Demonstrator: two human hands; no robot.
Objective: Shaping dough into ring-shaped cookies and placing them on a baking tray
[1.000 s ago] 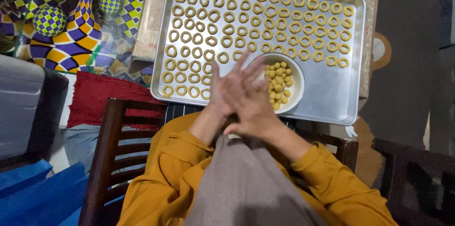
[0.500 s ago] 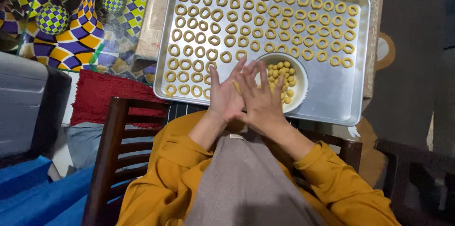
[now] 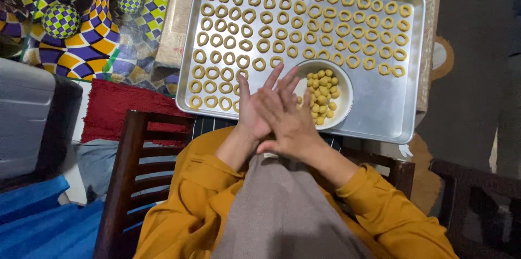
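Note:
My left hand [image 3: 248,108] and my right hand [image 3: 288,117] are pressed palm to palm over the near edge of a large metal baking tray [image 3: 386,108]. The right hand lies across the left, and both have straight, spread fingers. Whatever is between the palms is hidden. The tray holds several rows of small yellow dough rings [image 3: 282,19]. Just right of my fingertips, a white bowl [image 3: 344,97] on the tray holds several small yellow dough balls [image 3: 321,92]. My sleeves are mustard yellow.
The tray rests on a patterned cloth [image 3: 175,25]. A dark wooden chair [image 3: 126,183] stands under my arms. A chequered, colourful mat [image 3: 81,25] and a red cloth [image 3: 111,109] lie at the left, beside a grey box [image 3: 24,118]. Another dark chair [image 3: 477,204] is at the lower right.
My palms have slid against each other, the right hand shifting back across the left. The tray and the bowl have stayed in place.

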